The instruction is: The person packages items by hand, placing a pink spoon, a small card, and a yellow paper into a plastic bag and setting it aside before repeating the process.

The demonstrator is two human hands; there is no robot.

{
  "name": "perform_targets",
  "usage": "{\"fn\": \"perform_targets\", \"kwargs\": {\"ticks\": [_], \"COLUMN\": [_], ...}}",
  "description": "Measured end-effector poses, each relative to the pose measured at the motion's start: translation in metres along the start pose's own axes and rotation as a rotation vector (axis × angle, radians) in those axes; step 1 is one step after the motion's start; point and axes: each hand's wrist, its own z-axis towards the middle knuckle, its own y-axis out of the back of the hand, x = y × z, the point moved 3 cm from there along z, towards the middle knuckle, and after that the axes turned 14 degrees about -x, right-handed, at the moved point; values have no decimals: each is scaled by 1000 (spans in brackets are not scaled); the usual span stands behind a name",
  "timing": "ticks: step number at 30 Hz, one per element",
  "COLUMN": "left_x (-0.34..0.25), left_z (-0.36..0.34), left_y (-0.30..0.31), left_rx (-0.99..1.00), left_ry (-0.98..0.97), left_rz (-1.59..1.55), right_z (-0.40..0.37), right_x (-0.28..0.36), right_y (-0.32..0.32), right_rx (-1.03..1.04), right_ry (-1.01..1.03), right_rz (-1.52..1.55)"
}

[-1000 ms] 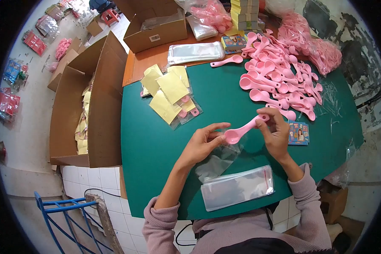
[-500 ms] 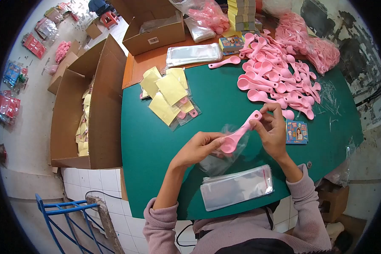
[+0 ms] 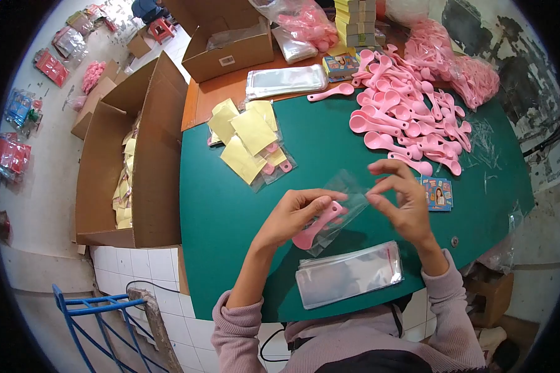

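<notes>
My left hand [image 3: 295, 214] is closed on a clear plastic bag [image 3: 350, 208] with a pink measuring spoon [image 3: 306, 238] in it, bowl toward me and handle under my thumb. At the bag's upper right edge, the thumb and index finger of my right hand [image 3: 404, 202] pinch the film while the other fingers are raised. Below both hands lies a stack of clear plastic bags [image 3: 348, 276]. Beyond my right hand a heap of pink measuring spoons [image 3: 404, 112] is spread out. Partly behind that hand are small printed cards [image 3: 440, 196].
Filled packets with yellow cards [image 3: 249, 140] lie at left on the green table [image 3: 230, 248]. A tall cardboard box [image 3: 155, 155] stands beyond the table's left edge. At the back are more clear bags [image 3: 286, 81], an open carton [image 3: 227, 59] and bagged spoons [image 3: 473, 81].
The spoon has slid into the bag and now points bowl-down in my left hand. My right hand has let go of the handle and moved to the bag's edge.
</notes>
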Motion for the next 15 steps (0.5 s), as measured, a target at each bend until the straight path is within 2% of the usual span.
{"fn": "perform_targets", "kwargs": {"ticks": [1,3,5,7,8,9,10,11,13,15], "left_x": [0,-4,-7,-7,-8,-8,-7,-7,-7,-3], "left_z": [1,0,-3,-3,-3,-3,-3,-3,-4,-2], "left_y": [2,3,3,3,4,4,4,4,4,9], "left_rx": [-6,1,4,-20,-18,-15,-12,-13,-10,5], "left_ry": [-53,-25,6,56,53,75,99,98,98,47], "left_rz": [37,-8,-52,-31,-34,-12,12,14,18,107], "right_z": [1,1,-2,-16,-26,-37,-40,-40,-39,-38], "right_x": [0,-3,-21,-41,-60,-78,-82,-82,-77,-70], "right_y": [11,48,94,127,137,145,146,148,151,156], "right_rx": [-19,-67,-180,-296,-297,-310,-324,-324,-382,-417], "right_ry": [51,-134,-455,-362,-358,-269,-179,-178,-442,-459], "right_rz": [-29,-37,-402,-999,-1003,-1065,-1123,-1122,-862,-839]}}
